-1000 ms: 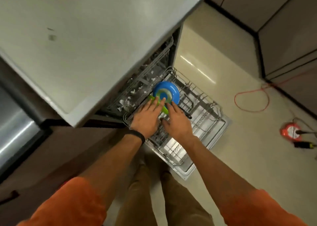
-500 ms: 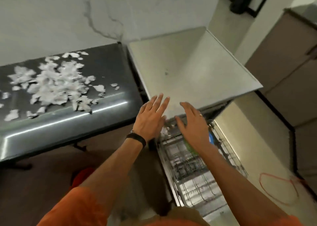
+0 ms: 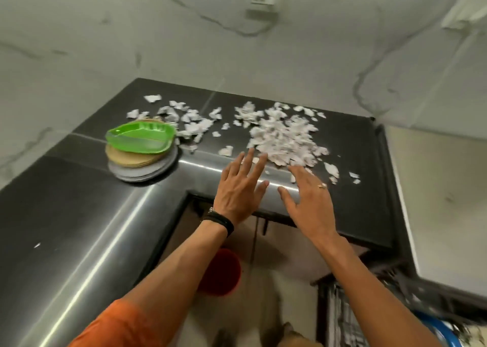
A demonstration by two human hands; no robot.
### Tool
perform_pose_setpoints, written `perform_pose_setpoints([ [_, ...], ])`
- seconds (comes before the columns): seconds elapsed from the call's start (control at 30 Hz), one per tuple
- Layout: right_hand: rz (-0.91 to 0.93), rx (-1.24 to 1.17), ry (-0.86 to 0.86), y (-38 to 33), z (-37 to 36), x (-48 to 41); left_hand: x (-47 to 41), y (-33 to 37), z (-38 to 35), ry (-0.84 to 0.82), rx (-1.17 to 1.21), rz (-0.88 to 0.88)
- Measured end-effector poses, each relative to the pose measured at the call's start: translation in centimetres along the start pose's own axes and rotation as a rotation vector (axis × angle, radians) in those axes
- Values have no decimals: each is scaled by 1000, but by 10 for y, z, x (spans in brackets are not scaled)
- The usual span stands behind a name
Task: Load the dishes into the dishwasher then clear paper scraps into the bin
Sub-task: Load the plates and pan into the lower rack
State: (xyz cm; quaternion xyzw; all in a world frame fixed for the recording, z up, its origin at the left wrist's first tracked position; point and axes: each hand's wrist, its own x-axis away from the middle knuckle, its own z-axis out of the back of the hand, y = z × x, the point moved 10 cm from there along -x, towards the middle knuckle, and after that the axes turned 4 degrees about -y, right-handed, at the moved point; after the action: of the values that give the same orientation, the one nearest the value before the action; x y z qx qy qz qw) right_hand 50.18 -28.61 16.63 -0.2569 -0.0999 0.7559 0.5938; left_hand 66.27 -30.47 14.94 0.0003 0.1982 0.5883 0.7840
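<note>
White paper scraps (image 3: 284,138) lie scattered on the black counter (image 3: 79,214). A stack of plates (image 3: 139,166), with a green dish (image 3: 139,138) on top, sits on the counter's left part.

Plenty of bare counter (image 3: 66,214) in front of the scraps (image 3: 284,138); plate stack (image 3: 142,159) crowds the left, wall (image 3: 237,56) right behind.

No readable text — none anywhere

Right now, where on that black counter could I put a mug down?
Bare: the long counter stretch on the left, nearer than the plates; also the strip between the scraps and the right edge. Crowded: the back middle, strewn with scraps.
</note>
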Motion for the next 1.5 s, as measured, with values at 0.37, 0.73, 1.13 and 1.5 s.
perform_pose_setpoints([
  [0.37, 536, -60, -210, -191, -158, -133, 57, -204, 66, 99, -182, 586],
  [0.73, 845, 126, -470, -285, -291, -212, 65, -275, 61, 131, -231, 889],
  [1.13, 911, 119, -339, -286, -293, -212, 68, -285, 56, 136, -240, 908],
  [1.5, 736, -70, -130, -265, -210, -224, 37, -279, 83, 221, -99, 746],
])
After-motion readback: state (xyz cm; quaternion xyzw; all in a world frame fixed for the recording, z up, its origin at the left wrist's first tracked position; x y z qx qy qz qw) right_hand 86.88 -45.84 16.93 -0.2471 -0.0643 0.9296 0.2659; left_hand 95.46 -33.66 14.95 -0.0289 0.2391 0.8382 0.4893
